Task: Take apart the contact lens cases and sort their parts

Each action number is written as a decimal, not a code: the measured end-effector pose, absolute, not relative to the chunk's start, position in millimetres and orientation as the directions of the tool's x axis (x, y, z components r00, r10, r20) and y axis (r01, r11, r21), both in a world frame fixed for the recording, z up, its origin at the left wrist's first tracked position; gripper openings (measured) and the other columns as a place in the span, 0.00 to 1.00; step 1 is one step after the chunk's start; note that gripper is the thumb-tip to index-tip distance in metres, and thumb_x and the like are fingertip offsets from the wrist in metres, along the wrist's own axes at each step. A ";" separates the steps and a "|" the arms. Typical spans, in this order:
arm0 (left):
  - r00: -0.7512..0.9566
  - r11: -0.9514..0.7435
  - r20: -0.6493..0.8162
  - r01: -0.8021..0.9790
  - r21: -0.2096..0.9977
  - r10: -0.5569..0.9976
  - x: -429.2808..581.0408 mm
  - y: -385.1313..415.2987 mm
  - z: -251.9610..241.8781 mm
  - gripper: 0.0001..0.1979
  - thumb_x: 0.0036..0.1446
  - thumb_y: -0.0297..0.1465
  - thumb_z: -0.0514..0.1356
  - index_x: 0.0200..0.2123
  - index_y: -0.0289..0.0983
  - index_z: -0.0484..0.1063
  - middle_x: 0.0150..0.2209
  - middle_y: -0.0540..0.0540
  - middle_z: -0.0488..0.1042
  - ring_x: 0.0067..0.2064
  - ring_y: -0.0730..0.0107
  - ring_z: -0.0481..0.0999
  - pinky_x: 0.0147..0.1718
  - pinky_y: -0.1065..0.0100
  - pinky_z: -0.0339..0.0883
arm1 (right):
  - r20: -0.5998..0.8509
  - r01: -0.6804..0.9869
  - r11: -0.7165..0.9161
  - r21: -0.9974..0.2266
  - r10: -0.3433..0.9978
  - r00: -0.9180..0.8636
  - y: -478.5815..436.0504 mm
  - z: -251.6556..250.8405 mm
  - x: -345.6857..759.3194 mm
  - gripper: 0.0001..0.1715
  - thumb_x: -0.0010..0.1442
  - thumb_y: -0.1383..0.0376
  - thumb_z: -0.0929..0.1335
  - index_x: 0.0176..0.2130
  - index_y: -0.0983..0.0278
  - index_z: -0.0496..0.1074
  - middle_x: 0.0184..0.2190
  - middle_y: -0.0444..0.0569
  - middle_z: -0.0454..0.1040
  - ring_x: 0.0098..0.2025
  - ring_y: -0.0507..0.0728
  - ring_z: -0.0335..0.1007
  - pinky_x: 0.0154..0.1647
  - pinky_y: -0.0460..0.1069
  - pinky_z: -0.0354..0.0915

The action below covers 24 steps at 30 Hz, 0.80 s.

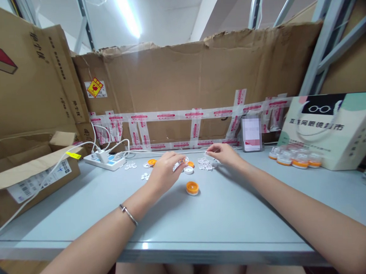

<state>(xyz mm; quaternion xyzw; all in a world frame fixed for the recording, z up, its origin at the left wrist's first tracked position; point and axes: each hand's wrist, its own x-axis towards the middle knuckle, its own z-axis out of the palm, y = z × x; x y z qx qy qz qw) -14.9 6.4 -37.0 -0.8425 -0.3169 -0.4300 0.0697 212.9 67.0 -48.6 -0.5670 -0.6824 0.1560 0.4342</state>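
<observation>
My left hand [168,170] is closed on a clear plastic piece [186,159] that pokes out past the fingertips. My right hand [221,152] pinches a small whitish piece [206,153] above a pile of small clear plastic parts [206,164]. On the table between my forearms stands an orange and white round cap [192,188]. Just behind it lies a white ring-shaped part [188,170], with an orange part [190,164] partly hidden by my left hand. Another orange round part [151,162] sits behind the left wrist, near small white pieces [145,176].
A white power strip [107,160] with cables and an open cardboard box [36,175] are at left. Finished-looking orange and clear round units [293,158] stand at right by a paper bag [325,130]. A phone [251,134] leans against the taped cardboard wall [174,81].
</observation>
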 end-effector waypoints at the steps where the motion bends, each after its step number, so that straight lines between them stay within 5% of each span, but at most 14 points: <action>1: 0.429 -0.788 0.766 0.595 0.159 0.479 -14.8 6.1 -37.0 0.07 0.53 0.29 0.55 0.36 0.36 0.71 0.34 0.46 0.72 0.37 0.70 0.69 0.37 0.67 0.64 | 0.405 0.648 0.296 -0.702 0.914 0.020 68.6 -50.3 214.7 0.06 0.42 0.63 0.67 0.22 0.64 0.70 0.22 0.47 0.72 0.27 0.55 0.66 0.31 0.49 0.59; 14: 0.496 -0.783 0.696 0.603 0.155 0.520 -15.6 8.7 -38.8 0.13 0.56 0.23 0.48 0.38 0.35 0.71 0.32 0.45 0.70 0.34 0.71 0.68 0.35 0.69 0.64 | 0.369 0.674 0.257 -0.692 0.929 0.024 74.2 -64.6 206.5 0.09 0.41 0.61 0.68 0.23 0.65 0.71 0.21 0.47 0.71 0.26 0.54 0.65 0.27 0.47 0.58; 24: 0.448 -0.758 0.656 0.573 0.311 0.607 -14.8 9.0 -40.7 0.07 0.54 0.26 0.53 0.30 0.36 0.70 0.27 0.50 0.72 0.28 0.75 0.69 0.30 0.72 0.63 | 0.448 0.315 0.589 -0.744 0.790 -0.419 11.6 -33.5 155.0 0.14 0.51 0.60 0.64 0.37 0.65 0.69 0.32 0.48 0.73 0.33 0.52 0.69 0.34 0.47 0.64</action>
